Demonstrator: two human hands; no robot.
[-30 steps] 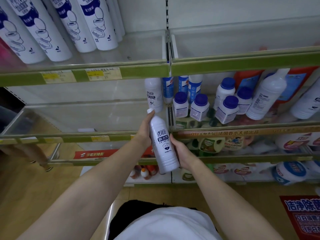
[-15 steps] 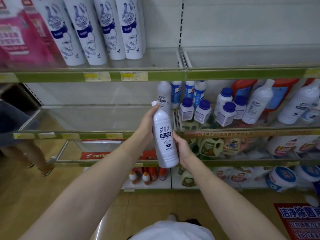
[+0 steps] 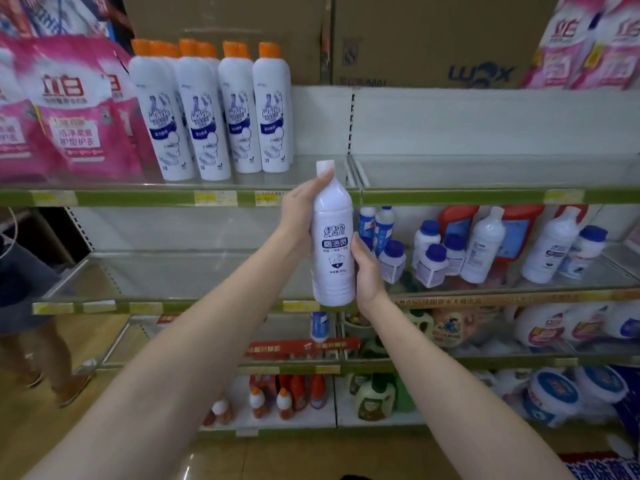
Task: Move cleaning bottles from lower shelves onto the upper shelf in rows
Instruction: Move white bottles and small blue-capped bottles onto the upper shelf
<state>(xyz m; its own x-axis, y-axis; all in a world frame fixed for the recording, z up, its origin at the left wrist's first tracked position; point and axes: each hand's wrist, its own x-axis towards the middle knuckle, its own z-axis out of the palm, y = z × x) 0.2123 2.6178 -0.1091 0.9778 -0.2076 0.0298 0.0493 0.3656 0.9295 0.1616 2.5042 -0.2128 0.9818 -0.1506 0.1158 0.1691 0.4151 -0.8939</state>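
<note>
Both the left hand point(image 3: 301, 209) and right hand point(image 3: 367, 271) grip one white bottle point(image 3: 333, 244) before the upper shelf point(image 3: 450, 196); it isn't placed yet, and more bottles point(image 3: 483, 245) wait below.

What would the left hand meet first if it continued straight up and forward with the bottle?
Probably the upper shelf's green front edge, just behind the left hand gripping the white bottle. Depth is unclear; it may clear it.

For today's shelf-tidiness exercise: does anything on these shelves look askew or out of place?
Yes. On the middle shelf, right side, several white bottles lean at angles among scattered blue-capped jars, not in rows. The orange-capped bottles above stand upright and neatly aligned.
</note>
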